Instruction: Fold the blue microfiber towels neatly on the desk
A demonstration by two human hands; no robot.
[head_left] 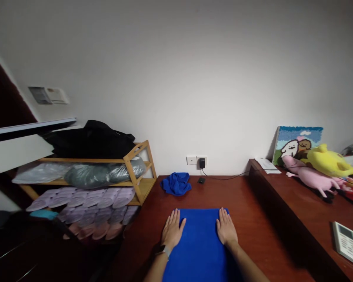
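A blue cloth (198,243) lies spread flat on the reddish-brown wooden table (261,239), its near end running out of view at the bottom. My left hand (172,230) rests flat at its far left corner, fingers stretched out and thumb apart. At the far right corner my right hand (226,228) also lies flat, fingers pointing away from me. Neither hand grips anything. Further back, a second blue cloth (176,184) sits crumpled in a heap near the wall.
A small black object (201,180) lies by the wall, near a plugged-in black adapter (202,163) with its cable. At right, a raised ledge (300,196) holds plush toys (326,164) and a white remote-like device (347,243). A wooden rack (139,172) with slippers (91,197) stands left.
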